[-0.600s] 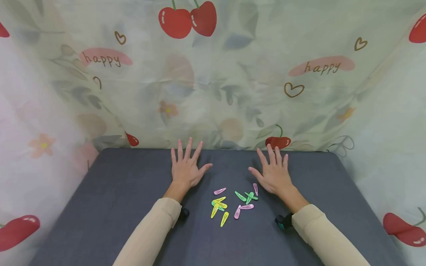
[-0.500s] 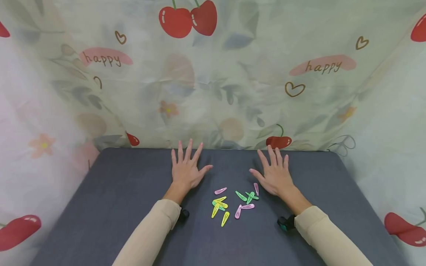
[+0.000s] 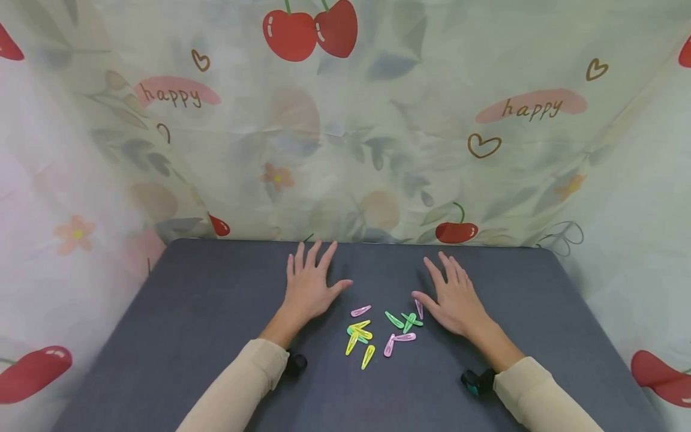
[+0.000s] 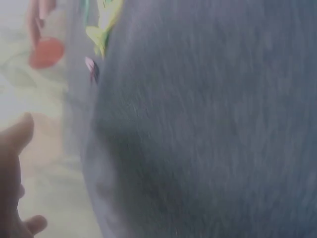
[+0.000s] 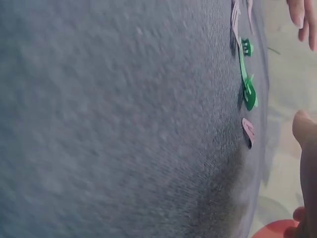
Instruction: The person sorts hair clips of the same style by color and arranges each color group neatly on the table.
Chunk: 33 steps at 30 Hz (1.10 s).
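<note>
1. Lying between your left hand [image 3: 310, 291] and your right hand [image 3: 457, 305], the hair clips [image 3: 409, 324] rest on the dark bench [image 3: 216, 330], closer to your body than your fingertips are.
2. Your hands both look wide, fingers apart and thumbs turned inward, with nothing held in either. You cannot tell from these views whether any part of them touches the bench.
3. Any reach would seem to turn on the right pink clip [image 3: 419, 309]: your right hand is clearly the nearer one. In the head view the clip sits just beside your thumb; the right wrist view shows it apart. Its long axis runs mostly away from you, the far end leaning slightly left.
4. For your left hand, the nearest is the left pink clip [image 3: 360, 311], off its thumb side and closer to you. This one lies mostly crosswise, its right end a little farther away.
5. Closer to you on the left are overlapping yellow clips [image 3: 352, 343] with a teal clip [image 3: 349, 330] partly under them, then a lone yellow clip [image 3: 368, 357].
6. To the right of those lie the green clips, two of them crossed, and a pink pair [image 3: 388, 347] meeting at an angle.
</note>
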Tool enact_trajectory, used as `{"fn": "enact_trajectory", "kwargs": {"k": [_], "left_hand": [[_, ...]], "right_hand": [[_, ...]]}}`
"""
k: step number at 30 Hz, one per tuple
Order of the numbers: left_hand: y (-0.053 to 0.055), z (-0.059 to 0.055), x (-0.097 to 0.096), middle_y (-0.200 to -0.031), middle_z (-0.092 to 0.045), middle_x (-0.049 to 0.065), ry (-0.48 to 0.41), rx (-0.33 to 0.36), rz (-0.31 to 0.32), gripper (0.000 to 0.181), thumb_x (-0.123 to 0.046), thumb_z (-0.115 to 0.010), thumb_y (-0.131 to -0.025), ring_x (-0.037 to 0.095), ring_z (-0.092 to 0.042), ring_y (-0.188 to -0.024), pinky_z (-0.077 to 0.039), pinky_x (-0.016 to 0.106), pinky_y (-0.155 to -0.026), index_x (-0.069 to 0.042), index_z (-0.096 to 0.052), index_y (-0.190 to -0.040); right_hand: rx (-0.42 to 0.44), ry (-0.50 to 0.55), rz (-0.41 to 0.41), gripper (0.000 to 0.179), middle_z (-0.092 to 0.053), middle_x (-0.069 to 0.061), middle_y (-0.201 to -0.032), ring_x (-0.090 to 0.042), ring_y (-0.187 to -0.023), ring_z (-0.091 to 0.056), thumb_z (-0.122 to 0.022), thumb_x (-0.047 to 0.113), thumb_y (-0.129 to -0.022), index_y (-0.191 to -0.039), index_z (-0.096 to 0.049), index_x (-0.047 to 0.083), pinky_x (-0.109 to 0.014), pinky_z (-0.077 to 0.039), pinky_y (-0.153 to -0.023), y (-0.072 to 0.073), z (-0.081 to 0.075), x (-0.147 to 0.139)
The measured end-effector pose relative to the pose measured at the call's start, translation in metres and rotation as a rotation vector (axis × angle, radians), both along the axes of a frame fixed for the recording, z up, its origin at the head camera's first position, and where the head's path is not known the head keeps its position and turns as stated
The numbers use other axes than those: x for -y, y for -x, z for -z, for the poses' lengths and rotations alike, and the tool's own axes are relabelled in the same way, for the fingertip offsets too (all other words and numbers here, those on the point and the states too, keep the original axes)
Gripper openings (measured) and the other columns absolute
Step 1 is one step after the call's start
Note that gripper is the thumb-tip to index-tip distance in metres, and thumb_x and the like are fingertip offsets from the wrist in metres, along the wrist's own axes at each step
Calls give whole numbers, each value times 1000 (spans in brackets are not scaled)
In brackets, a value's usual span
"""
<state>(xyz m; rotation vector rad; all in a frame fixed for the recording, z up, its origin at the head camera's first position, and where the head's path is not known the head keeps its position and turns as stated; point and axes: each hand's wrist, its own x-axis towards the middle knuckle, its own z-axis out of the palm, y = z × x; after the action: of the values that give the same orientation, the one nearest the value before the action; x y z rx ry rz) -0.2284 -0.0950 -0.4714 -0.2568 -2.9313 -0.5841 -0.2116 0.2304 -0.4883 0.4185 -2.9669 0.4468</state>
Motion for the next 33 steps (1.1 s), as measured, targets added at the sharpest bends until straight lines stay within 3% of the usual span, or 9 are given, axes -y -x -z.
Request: {"fn": "enact_trajectory", "kwargs": {"k": [4,9,18,22,27,33], "left_hand": [[-8,0,-7,-166,-29,9,-70,42,12,92,-66,-69,-87,42,-17,-156,-17,66,-121,-36,-26,-162],[-17,2,-15,-164,-31,7,-141,120,16,94,-63,-73,-85,37,-25,-148,-25,62,-116,-38,-26,-161],[-26,8,-22,-151,-44,10,-245,153,-4,87,-50,-83,-82,35,-37,-131,-34,54,-102,-31,-42,-155],[-30,11,-24,-140,-51,12,-299,175,-10,76,-44,-87,-80,34,-40,-125,-35,52,-99,-26,-55,-146],[-32,14,-24,-123,-60,9,-339,216,25,57,-39,-88,-79,30,-44,-116,-35,50,-97,-19,-67,-129],[-34,17,-21,-104,-65,5,-361,261,84,35,-33,-88,-80,27,-49,-107,-34,50,-93,-15,-75,-107]], "right_hand": [[17,20,-9,84,-20,-23,-166,-50,-149,-24,-60,59,-96,-161,-27,17,-71,-30,-112,-7,3,1],[47,49,-16,84,-25,-23,-164,-48,-144,-31,-63,57,-95,-161,-30,18,-71,-30,-112,-14,7,1],[98,176,-17,79,-42,-18,-149,-38,-126,-40,-69,51,-94,-158,-37,19,-62,-32,-105,-20,12,-4],[149,247,-12,69,-49,-16,-141,-34,-118,-41,-70,47,-94,-153,-46,19,-55,-37,-96,-18,13,-6],[178,324,-28,50,-51,-13,-136,-30,-114,-39,-73,36,-94,-140,-61,19,-45,-35,-90,-15,18,-9],[171,386,-56,33,-52,-13,-136,-32,-119,-39,-74,25,-94,-126,-71,20,-47,-34,-93,-12,27,-12]]}}
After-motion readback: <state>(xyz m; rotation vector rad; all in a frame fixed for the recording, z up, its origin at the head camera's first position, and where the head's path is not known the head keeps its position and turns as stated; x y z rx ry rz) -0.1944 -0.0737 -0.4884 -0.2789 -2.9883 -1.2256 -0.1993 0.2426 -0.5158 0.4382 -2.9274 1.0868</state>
